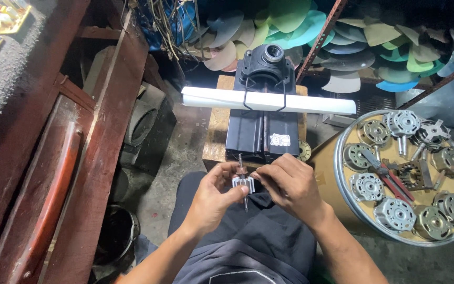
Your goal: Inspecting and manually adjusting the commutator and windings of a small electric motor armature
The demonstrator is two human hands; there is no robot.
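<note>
While both hands meet over the lap, I see a small rotor pinched between them: a silvery finned core on a thin steel shaft that runs up towards the bench and down past the fingers. My left hand curls round the core from the left, thumb and forefingers closed on it, which I judge steadies it against turning. My right hand comes in from the other side with its fingertips closed at the core's right edge; what exactly they nip is too small to tell. Held this close and low, the part sits right under the camera, probably so the fine work stays in plain view.

Just beyond the hands stands a black press on a wooden block, with a white tube light strapped across it, likely placed there to throw light down on the lap. At the right, a round tray holds several motors and red-handled pliers, within easy reach of the right hand. Fan blades in many colours are heaped at the back, well apart from the work.
</note>
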